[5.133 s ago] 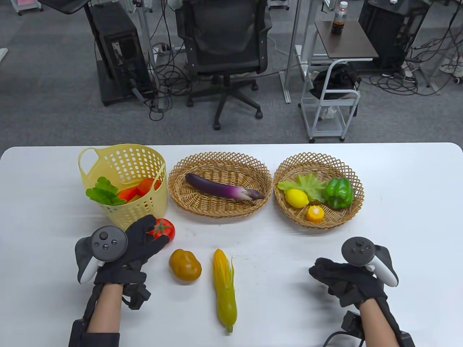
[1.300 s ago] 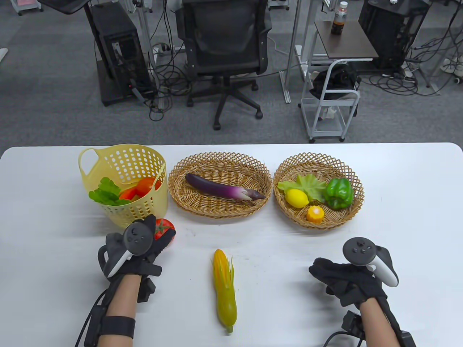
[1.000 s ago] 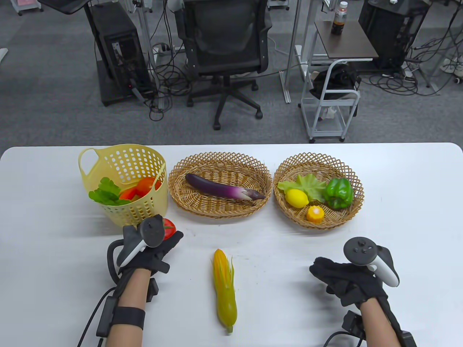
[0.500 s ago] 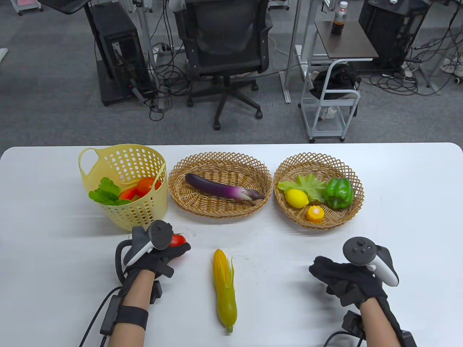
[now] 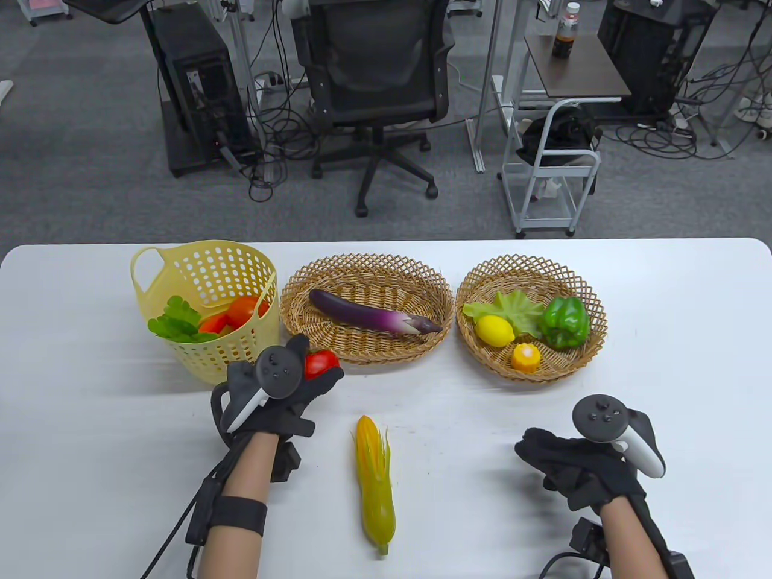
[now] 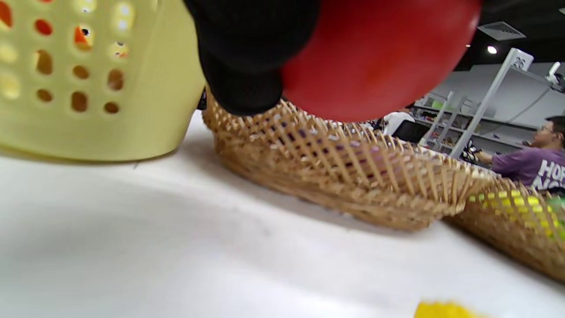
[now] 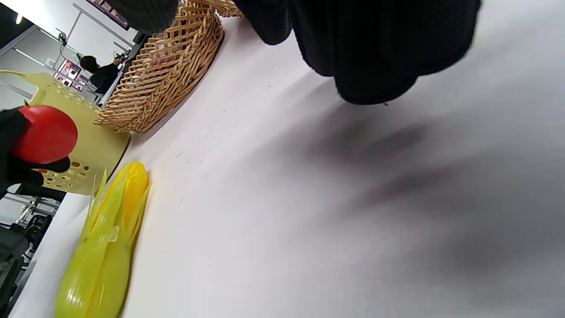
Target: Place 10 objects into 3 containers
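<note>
My left hand grips a red tomato and holds it above the table, at the near-left rim of the middle wicker basket. The tomato fills the top of the left wrist view and shows in the right wrist view. That basket holds a purple eggplant. The yellow plastic basket at left holds greens and red pieces. The right wicker basket holds a lemon, a green pepper, a lettuce leaf and a corn piece. A corn cob lies on the table. My right hand rests curled on the table.
The white table ends at the far edge behind the baskets. Beyond it stand an office chair, a small cart and cables on the floor.
My left hand took hold of the tomato beside the yellow basket, lifted it and carried it right and away toward the middle basket. The brown potato seen earliest is gone from the table. The right hand stayed still.
</note>
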### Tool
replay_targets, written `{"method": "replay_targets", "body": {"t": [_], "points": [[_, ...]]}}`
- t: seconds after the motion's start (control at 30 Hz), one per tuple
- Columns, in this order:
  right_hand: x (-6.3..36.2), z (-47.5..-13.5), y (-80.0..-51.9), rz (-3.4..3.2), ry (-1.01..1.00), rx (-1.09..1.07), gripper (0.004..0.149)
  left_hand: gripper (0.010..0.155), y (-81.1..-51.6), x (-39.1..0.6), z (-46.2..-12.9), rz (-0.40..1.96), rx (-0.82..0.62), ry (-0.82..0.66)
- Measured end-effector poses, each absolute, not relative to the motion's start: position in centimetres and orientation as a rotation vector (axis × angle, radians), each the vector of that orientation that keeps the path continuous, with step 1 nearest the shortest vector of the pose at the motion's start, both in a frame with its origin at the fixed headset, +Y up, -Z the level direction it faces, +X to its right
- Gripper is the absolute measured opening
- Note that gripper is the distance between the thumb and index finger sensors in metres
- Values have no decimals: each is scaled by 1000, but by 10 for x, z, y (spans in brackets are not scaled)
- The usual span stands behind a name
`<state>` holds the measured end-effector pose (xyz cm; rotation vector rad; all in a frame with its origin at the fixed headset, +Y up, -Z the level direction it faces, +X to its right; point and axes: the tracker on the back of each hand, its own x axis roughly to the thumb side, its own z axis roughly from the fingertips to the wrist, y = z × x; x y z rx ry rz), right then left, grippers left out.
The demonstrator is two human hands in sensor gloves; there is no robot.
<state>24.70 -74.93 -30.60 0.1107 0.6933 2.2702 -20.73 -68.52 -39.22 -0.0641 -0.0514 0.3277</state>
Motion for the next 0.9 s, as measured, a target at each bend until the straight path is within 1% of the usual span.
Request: {"method": "replay_targets", "body": {"t": [0.1,0.17,0.37,0.5,0.7,0.83,0.9], "points": [[247,-306,-749,2272,693,114,74,92,-676,-197,-406,326,-53,-21],[247,-306,-749,2273,697,115,74,92,-675,-193,-418,274,-59,20],[246,-307,-749,2282,695,131,73,92,-691,-189,-442,229,-74,88],[245,-306,-749,2286,694,141,73,93,-701,-194,-445,200,-36,113],[242,-306,-749,2300,703,153,73,98,-703,-203,-443,244,-13,100],[243,-306,-750,2300,706,136,73,97,-702,-203,-439,234,0,78],[243,-306,-751,2298,710,130,73,94,-701,-202,-439,240,-12,76]]}}
